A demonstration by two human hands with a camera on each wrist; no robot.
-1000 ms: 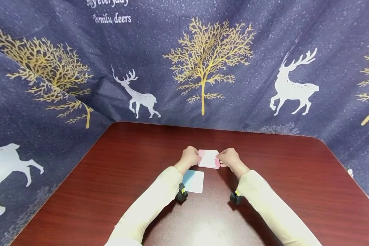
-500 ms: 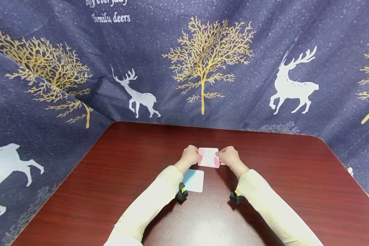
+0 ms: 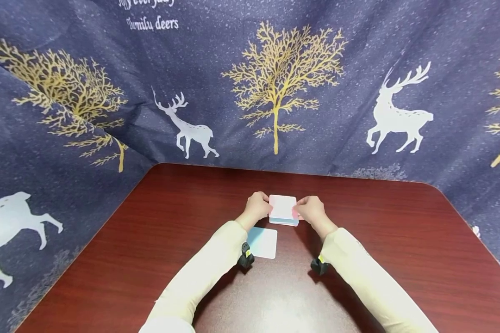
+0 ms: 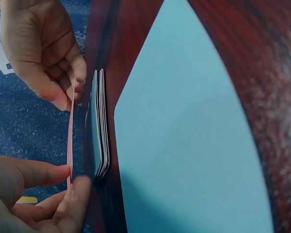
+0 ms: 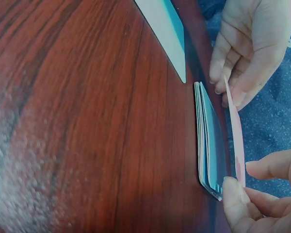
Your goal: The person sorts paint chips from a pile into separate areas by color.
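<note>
probably light, thin, bendable: pink card (image 3: 282,205) held just above card stack (image 5: 208,141), left hand (image 3: 257,206) and right hand (image 3: 312,212) pinching opposite side edges; best hold likely there, squeezing gently.

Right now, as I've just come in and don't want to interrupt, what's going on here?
A person's left hand and right hand pinch a pink card by opposite sides. It is raised above a small stack of cards. A pale blue card lies separately on the table, partly behind the left sleeve in the head view.
</note>
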